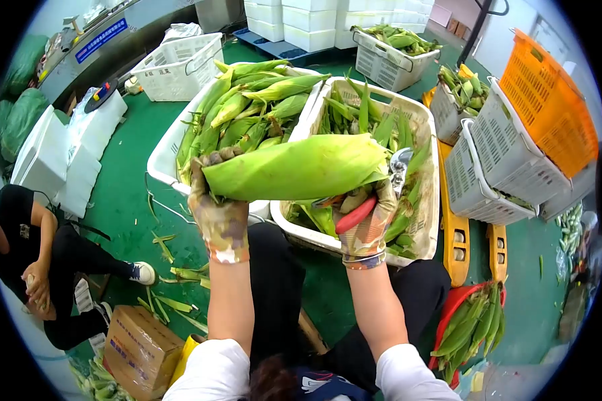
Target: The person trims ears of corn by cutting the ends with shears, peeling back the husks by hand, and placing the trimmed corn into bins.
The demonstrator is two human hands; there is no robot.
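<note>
A large green ear of corn in its husk (294,167) lies sideways across both hands, above two white baskets. My left hand (219,217), in a camouflage-patterned glove, is closed around its left end. My right hand (373,227), gloved alike, is wrapped round red-handled pruning shears (356,215) beneath the ear's right end. Their metal blades show just past that end; whether they touch the ear I cannot tell. The left white basket (162,157) is heaped with unhusked corn. Loose husk leaves fill the right white basket (429,207).
A seated person (37,260) is at the left, near a cardboard box (140,351). Stacked crates (508,154) and a yellow pallet jack (456,247) stand to the right. A red container (448,311) holds husks. Husk scraps (174,301) litter the green floor.
</note>
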